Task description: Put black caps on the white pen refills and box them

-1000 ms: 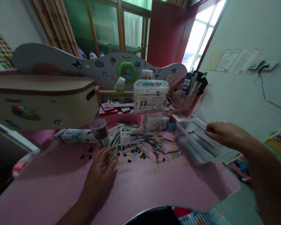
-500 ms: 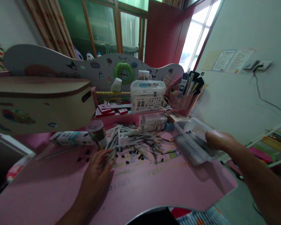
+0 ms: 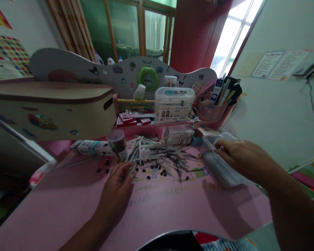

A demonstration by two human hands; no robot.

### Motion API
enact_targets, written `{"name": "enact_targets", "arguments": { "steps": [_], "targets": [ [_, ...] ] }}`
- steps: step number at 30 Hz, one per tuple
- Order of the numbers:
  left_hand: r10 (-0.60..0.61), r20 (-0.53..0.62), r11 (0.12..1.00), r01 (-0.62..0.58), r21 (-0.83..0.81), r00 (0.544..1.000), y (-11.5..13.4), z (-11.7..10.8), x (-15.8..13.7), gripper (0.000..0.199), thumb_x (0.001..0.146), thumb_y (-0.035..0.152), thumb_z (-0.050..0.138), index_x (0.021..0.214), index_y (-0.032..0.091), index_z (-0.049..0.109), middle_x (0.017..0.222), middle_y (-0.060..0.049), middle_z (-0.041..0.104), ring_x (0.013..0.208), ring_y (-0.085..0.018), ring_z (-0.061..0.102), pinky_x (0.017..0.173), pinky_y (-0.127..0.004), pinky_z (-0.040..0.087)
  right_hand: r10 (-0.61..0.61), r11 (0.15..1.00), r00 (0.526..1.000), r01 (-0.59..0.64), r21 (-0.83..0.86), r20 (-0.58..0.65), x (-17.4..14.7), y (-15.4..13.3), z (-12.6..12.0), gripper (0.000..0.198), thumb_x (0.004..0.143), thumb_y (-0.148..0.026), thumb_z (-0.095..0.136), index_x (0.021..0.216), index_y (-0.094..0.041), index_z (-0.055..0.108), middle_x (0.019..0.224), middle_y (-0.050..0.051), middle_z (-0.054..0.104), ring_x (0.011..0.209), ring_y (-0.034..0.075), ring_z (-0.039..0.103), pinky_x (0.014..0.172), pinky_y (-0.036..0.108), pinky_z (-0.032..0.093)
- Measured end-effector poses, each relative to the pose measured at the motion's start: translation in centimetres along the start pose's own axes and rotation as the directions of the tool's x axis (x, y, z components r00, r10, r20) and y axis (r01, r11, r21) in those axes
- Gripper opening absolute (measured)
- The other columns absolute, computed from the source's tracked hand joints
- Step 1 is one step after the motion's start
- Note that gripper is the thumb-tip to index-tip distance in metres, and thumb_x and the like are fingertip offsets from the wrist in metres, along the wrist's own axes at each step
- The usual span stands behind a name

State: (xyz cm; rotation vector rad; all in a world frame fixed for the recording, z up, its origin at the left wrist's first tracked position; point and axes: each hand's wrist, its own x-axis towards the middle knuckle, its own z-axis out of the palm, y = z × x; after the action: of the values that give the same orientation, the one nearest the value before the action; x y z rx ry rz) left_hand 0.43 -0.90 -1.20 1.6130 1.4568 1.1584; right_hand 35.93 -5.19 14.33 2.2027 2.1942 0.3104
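My left hand [image 3: 119, 183] rests on the pink desk [image 3: 157, 212] with its fingers closed round a few slim pens [image 3: 132, 169]. Just beyond it lies a loose heap of white, clear and dark pens [image 3: 157, 153], with several small black caps [image 3: 162, 172] along its front. My right hand [image 3: 232, 151] hovers over the clear plastic box [image 3: 226, 174], which has a bundle of slim sticks lying lengthwise in it. The fingers of that hand are curled together; anything between them is too blurred to make out.
A clear tub [image 3: 117, 143] stands left of the heap, beside a white-and-teal carton [image 3: 91, 147]. Behind are a handled clear case [image 3: 174, 106], another clear box [image 3: 178, 135] and a pen holder [image 3: 213, 108]. A wooden box [image 3: 54, 111] overhangs the back left.
The view has turned slightly left. My right hand has risen from the right part of the clear box and shifted left over it. My left hand stays closed on the pens.
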Motion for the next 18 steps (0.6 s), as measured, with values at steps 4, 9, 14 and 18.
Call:
{"name": "enact_targets", "arguments": {
  "steps": [4, 9, 14, 18],
  "targets": [
    [0.011, -0.002, 1.0, -0.011, 0.002, 1.0, 0.2, -0.1, 0.1, 0.029, 0.086, 0.038, 0.059, 0.109, 0.022, 0.067, 0.116, -0.008, 0.059, 0.104, -0.026, 0.06, 0.096, -0.043, 0.048, -0.196, 0.977, 0.977, 0.188, 0.105, 0.078, 2.0, -6.3, 0.7, 0.025, 0.097, -0.026, 0.048, 0.094, -0.021, 0.072, 0.082, 0.007, 0.074, 0.07, 0.018, 0.065, 0.059, 0.028, 0.033],
    [0.063, -0.03, 0.998, -0.062, 0.019, 0.998, -0.1, -0.2, 0.0, 0.026, 0.086, 0.034, 0.059, 0.108, 0.023, 0.067, 0.117, -0.008, 0.06, 0.107, -0.025, 0.059, 0.099, -0.041, 0.047, -0.213, 0.971, 0.961, 0.188, 0.15, 0.175, 4.9, -9.3, 4.6, 0.026, 0.096, -0.017, 0.047, 0.091, -0.019, 0.072, 0.09, 0.01, 0.076, 0.081, 0.022, 0.07, 0.063, 0.027, 0.038],
    [0.115, -0.034, 0.993, -0.114, 0.03, 0.993, 0.0, 0.0, -0.5, 0.021, 0.089, 0.032, 0.057, 0.105, 0.024, 0.068, 0.118, -0.008, 0.061, 0.112, -0.024, 0.058, 0.092, -0.036, 0.052, -0.174, 0.975, 0.968, 0.143, 0.171, 0.182, 5.7, -9.3, 7.6, 0.024, 0.095, -0.018, 0.049, 0.091, -0.018, 0.072, 0.098, 0.011, 0.075, 0.094, 0.024, 0.069, 0.074, 0.029, 0.043],
    [0.102, 0.065, 0.994, -0.098, -0.051, 0.993, 1.1, 0.5, -1.3, 0.018, 0.088, 0.029, 0.057, 0.1, 0.024, 0.07, 0.117, -0.009, 0.061, 0.11, -0.024, 0.06, 0.086, -0.034, 0.055, -0.21, 0.95, 0.965, 0.163, 0.267, 0.157, 5.4, -10.1, 8.8, 0.022, 0.095, -0.02, 0.051, 0.093, -0.017, 0.072, 0.099, 0.01, 0.073, 0.095, 0.023, 0.067, 0.076, 0.028, 0.043]
  ]
}}
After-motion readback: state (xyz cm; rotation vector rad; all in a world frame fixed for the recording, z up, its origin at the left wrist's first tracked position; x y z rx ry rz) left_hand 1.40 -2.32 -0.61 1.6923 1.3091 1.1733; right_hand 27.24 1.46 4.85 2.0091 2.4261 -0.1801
